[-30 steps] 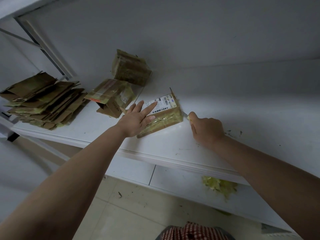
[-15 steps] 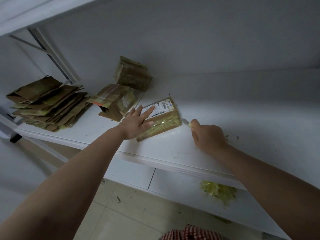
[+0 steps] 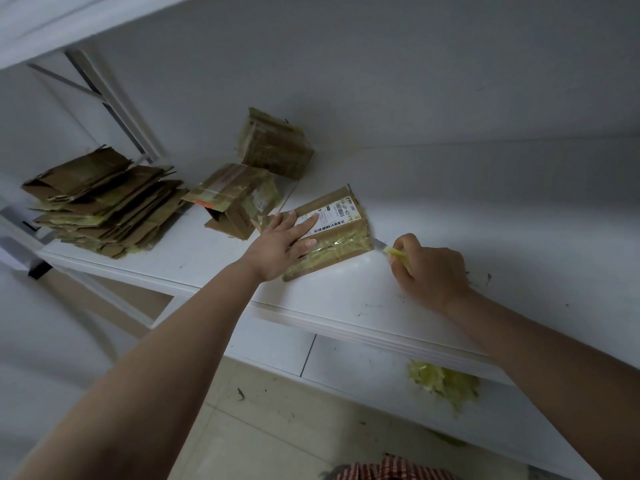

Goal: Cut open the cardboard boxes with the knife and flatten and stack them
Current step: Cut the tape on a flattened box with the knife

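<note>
Straight fingers (image 3: 304, 221) of the left hand (image 3: 280, 242) press flat on the labelled cardboard box (image 3: 332, 233) lying on the white shelf (image 3: 346, 296). The right hand (image 3: 427, 268) curls round a yellow-handled knife (image 3: 389, 249), its blade at the box's right edge. Leftward sit two more boxes (image 3: 239, 199) and a stack of flattened cardboard (image 3: 104, 202).

knife (image 3: 384, 247) blade drawn back out of the box (image 3: 332, 233) end, right hand (image 3: 427, 268) pulled slightly away

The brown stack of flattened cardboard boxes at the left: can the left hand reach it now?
Probably yes. The left hand presses the labelled box; only an open box lies partly between it and the stack.
</note>
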`<action>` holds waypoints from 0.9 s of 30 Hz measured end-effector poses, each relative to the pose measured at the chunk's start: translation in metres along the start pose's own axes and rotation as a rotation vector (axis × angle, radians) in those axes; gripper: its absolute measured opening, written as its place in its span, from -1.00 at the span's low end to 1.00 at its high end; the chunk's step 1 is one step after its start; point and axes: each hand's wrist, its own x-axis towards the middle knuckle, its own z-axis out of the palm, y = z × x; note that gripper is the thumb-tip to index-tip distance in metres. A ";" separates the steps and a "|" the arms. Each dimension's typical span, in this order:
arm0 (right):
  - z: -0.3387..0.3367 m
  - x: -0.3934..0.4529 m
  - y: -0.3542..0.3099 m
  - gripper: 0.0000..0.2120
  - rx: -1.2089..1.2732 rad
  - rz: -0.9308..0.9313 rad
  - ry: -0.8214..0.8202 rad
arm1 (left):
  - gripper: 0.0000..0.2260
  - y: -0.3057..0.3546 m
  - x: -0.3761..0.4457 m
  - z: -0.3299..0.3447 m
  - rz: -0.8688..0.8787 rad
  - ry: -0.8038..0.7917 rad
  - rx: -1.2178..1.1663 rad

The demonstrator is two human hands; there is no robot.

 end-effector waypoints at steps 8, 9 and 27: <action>0.001 0.010 -0.025 -0.70 0.087 -0.148 0.157 | -0.48 0.001 0.001 0.001 0.023 0.010 0.004; 0.002 0.014 -0.032 -0.74 0.115 -0.201 0.156 | -0.48 0.000 0.000 0.001 0.030 0.006 0.005; 0.002 0.028 -0.067 -0.56 0.129 -0.346 -0.097 | -0.47 -0.006 -0.003 -0.002 0.052 0.000 -0.054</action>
